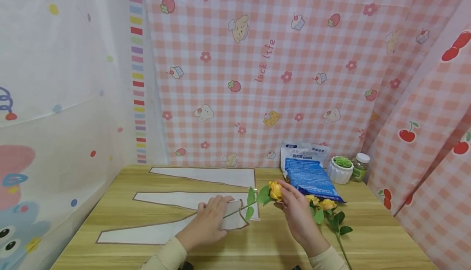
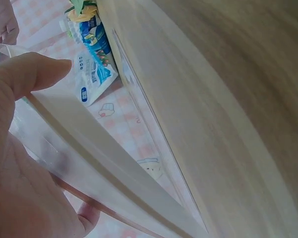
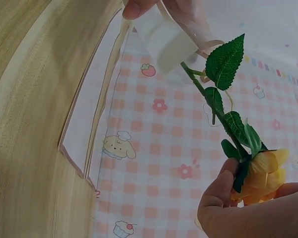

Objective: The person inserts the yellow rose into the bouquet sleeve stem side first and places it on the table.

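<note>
Yr R hand (image 1: 297,213) pinches the yellow rose (image 1: 275,191), 2 o'clock from yr L hand (image 1: 209,223), which grips a brown-edged white sleeve (image 1: 162,232). Wood table (image 1: 379,233) under both; at approx. 12, pink gingham curtain (image 1: 254,98); at 9, white curtain (image 1: 79,61) w/ coloured dots.

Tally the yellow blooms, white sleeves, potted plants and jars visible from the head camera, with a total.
Yellow blooms: 3, one in the right hand
White sleeves: 3
Potted plant: 1
Jar: 1
Total: 8
</note>
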Tool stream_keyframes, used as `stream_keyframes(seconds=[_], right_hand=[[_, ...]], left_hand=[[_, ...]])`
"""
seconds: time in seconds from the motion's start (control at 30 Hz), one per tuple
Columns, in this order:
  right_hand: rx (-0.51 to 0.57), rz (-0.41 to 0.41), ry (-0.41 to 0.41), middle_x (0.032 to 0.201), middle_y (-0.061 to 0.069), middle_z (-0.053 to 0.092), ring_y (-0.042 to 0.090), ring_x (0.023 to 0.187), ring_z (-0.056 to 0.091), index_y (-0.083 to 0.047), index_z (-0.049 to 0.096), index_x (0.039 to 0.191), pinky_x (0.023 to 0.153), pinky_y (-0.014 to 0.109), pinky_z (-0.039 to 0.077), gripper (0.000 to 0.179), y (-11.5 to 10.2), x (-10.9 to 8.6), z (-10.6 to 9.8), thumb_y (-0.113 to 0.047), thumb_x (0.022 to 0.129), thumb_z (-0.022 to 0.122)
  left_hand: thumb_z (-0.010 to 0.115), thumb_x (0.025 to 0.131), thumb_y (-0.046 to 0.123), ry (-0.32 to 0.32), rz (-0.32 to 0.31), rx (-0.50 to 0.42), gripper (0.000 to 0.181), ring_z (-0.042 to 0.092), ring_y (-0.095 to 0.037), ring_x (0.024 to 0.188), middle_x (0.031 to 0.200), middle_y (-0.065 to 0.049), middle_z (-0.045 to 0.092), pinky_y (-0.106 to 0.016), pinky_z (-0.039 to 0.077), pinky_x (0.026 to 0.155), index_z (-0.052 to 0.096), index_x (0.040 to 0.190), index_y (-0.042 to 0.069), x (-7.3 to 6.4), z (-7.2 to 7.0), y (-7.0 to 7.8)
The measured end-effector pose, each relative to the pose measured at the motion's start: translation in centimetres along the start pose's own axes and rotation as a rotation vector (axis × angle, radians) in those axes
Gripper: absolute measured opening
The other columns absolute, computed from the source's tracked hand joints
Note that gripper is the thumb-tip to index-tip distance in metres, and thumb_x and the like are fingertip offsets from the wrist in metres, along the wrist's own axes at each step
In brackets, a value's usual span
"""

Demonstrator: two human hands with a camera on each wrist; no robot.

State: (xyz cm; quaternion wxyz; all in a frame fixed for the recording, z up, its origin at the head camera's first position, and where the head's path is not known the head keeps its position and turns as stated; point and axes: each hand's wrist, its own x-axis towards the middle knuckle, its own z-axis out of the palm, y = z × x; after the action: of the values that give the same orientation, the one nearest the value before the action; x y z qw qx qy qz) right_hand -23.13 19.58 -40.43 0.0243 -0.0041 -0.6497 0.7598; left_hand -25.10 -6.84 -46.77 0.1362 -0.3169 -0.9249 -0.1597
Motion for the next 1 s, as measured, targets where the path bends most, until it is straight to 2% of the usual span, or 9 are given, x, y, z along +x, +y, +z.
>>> stream_keyframes(seconds=[0.2,0.5,0.67,1.0], right_hand=[[-0.032,0.016,-0.005,0.141,0.016,0.051,0.012,0.106,0.060,0.000,0.045,0.148,0.088,0.030,0.049,0.043,0.2,0.0,0.1,-0.015,0.108,0.039],[-0.047,0.017,-0.023,0.136,0.011,0.054,0.015,0.105,0.060,0.000,0.048,0.146,0.089,0.033,0.048,0.042,0.6,0.0,0.1,-0.013,0.108,0.039],[-0.051,0.017,-0.019,0.129,0.009,0.058,0.014,0.101,0.061,0.002,0.049,0.144,0.085,0.031,0.049,0.040,0.7,-0.1,0.3,-0.011,0.106,0.041],[-0.064,-0.001,-0.011,0.127,0.012,0.057,0.018,0.097,0.062,0.004,0.051,0.135,0.082,0.033,0.051,0.033,1.0,0.0,1.0,-0.005,0.103,0.044]], left_hand=[[0.083,0.074,0.024,-0.013,-0.012,-0.014,0.084,0.045,-0.019,0.107,0.120,-0.003,0.049,-0.039,0.032,0.079,0.040,0.145,0.008,0.1,-0.1,0.1],[0.084,0.074,0.023,-0.019,-0.024,-0.036,0.084,0.046,-0.020,0.107,0.120,-0.004,0.050,-0.039,0.034,0.079,0.040,0.144,0.008,0.1,-0.3,0.3],[0.083,0.073,0.023,-0.010,-0.021,-0.034,0.083,0.046,-0.019,0.106,0.118,-0.004,0.050,-0.039,0.033,0.078,0.041,0.144,0.008,0.1,-0.3,0.3],[0.082,0.074,0.023,0.000,-0.009,-0.025,0.083,0.046,-0.019,0.105,0.117,-0.004,0.050,-0.037,0.032,0.077,0.041,0.144,0.007,0.1,-0.2,0.2]])
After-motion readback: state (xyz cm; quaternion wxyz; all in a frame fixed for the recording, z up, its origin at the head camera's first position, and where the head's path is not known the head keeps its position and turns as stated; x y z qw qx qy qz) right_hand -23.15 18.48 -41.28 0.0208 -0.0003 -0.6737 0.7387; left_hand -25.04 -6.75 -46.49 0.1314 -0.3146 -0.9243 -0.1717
